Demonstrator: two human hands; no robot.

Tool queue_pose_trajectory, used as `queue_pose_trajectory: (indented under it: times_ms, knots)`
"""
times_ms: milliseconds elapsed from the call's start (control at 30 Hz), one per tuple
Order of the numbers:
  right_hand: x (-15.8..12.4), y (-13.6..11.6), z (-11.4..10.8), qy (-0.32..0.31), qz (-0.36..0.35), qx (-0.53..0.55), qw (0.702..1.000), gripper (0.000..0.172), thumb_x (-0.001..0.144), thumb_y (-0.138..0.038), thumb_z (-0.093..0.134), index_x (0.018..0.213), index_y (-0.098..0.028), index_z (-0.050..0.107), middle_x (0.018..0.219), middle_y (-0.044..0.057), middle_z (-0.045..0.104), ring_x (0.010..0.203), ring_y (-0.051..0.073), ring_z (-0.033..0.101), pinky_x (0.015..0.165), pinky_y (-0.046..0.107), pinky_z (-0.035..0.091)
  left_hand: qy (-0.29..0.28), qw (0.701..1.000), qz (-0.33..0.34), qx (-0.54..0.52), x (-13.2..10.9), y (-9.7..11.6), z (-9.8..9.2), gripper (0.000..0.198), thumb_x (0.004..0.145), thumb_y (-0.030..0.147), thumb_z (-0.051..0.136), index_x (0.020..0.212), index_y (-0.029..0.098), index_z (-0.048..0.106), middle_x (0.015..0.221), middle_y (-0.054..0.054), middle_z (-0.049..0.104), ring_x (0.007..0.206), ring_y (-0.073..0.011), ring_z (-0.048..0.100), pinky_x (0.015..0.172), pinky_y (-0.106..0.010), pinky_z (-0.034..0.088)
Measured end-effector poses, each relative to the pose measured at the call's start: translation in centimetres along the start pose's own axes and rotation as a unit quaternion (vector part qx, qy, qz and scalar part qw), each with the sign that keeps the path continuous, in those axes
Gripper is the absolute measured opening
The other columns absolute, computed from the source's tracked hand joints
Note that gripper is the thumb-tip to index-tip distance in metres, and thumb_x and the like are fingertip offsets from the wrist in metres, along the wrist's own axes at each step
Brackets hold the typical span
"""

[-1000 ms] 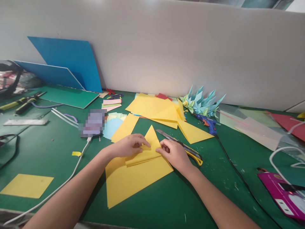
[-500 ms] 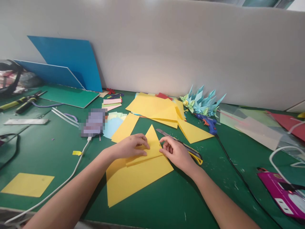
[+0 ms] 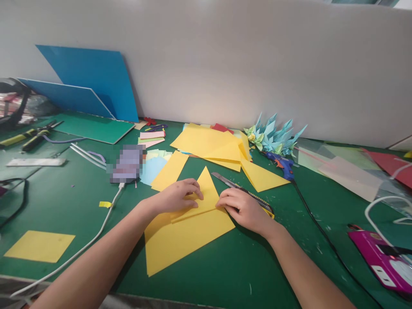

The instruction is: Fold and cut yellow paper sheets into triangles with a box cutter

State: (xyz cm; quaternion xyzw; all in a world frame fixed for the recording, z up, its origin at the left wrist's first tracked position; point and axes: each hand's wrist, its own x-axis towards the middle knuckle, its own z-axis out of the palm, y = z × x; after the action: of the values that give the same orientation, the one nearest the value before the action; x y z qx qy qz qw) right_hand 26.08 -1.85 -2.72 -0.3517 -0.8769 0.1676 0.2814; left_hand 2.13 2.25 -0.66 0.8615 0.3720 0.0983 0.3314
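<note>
A folded yellow paper triangle point(image 3: 209, 194) lies with its point away from me, on top of a larger yellow sheet point(image 3: 189, 244). My left hand point(image 3: 180, 196) rests on the triangle's left side, fingers curved and the thumb apart from them. At the triangle's right edge, my right hand point(image 3: 244, 208) has its fingertips and thumb pinched together on the paper. A utility knife point(image 3: 231, 183) with its blade out lies just behind my right hand, which partly covers its handle.
Stacked yellow sheets point(image 3: 206, 143) lie behind the hands. A blue glue gun point(image 3: 285, 165) and pale blue folded-paper pieces point(image 3: 272, 135) sit back right. A magenta power strip point(image 3: 380, 259) is at right; a white cable point(image 3: 103, 227) runs along the left.
My right hand's fingers have closed down on the triangle's right edge, and the hand has turned slightly. My left hand stays in place on the paper.
</note>
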Motion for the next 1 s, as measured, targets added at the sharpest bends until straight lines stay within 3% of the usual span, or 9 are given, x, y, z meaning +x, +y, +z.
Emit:
queue_pose_trajectory:
  times_ms: [200, 633, 1000]
  knots:
    - [-0.2, -0.3, -0.2, -0.016, -0.079, -0.063, 0.995, 0.028, 0.09, -0.009, 0.042, 0.093, -0.018, 0.068, 0.088, 0.008, 0.068, 0.082, 0.02, 0.06, 0.071, 0.034, 0.051, 0.007, 1.0, 0.016, 0.018, 0.0, -0.3, 0.1, 0.015, 0.08, 0.021, 0.059, 0.093, 0.023, 0.066, 0.106, -0.003, 0.059, 0.095, -0.0175, 0.06, 0.083, -0.028, 0.046]
    - [-0.5, 0.3, -0.8, -0.022, -0.085, -0.099, 0.991, 0.03, 0.09, -0.011, 0.042, 0.094, -0.019, 0.07, 0.09, 0.007, 0.071, 0.082, 0.019, 0.064, 0.072, 0.033, 0.054, 0.011, 0.998, 0.054, 0.036, 0.1, -0.9, 0.4, 0.026, 0.083, 0.011, 0.053, 0.096, 0.024, 0.071, 0.108, -0.003, 0.058, 0.087, -0.0132, 0.061, 0.076, -0.022, 0.046]
    - [-0.2, -0.4, -0.9, -0.048, -0.095, -0.123, 0.987, 0.03, 0.09, -0.011, 0.04, 0.095, -0.017, 0.07, 0.085, 0.01, 0.067, 0.081, 0.021, 0.06, 0.069, 0.035, 0.052, 0.012, 0.997, 0.06, 0.052, 0.0, -1.0, 0.6, 0.031, 0.087, 0.013, 0.045, 0.098, 0.026, 0.071, 0.111, -0.004, 0.056, 0.089, -0.0148, 0.06, 0.078, -0.025, 0.046]
